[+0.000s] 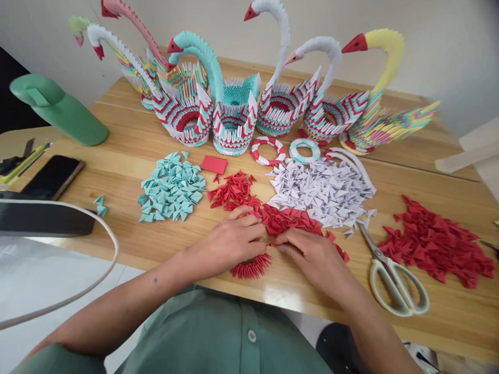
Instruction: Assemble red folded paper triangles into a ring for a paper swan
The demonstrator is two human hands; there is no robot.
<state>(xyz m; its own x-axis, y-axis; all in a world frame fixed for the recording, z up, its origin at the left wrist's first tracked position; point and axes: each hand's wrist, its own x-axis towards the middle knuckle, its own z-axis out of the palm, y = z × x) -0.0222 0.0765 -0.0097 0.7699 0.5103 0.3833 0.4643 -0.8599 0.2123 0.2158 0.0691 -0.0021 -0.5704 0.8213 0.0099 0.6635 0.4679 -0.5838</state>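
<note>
Red folded-paper ring (251, 268), lower centre of frame, gripped by the nearer left hand (233, 241); right hand (312, 257), at its upper right, pinches a red paper piece (273, 244)

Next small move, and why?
Probably press the small red piece onto the spiky red paper ring: the right hand appears to pinch that piece close to the ring, while the left hand covers part of the ring and seems to steady it.
</note>
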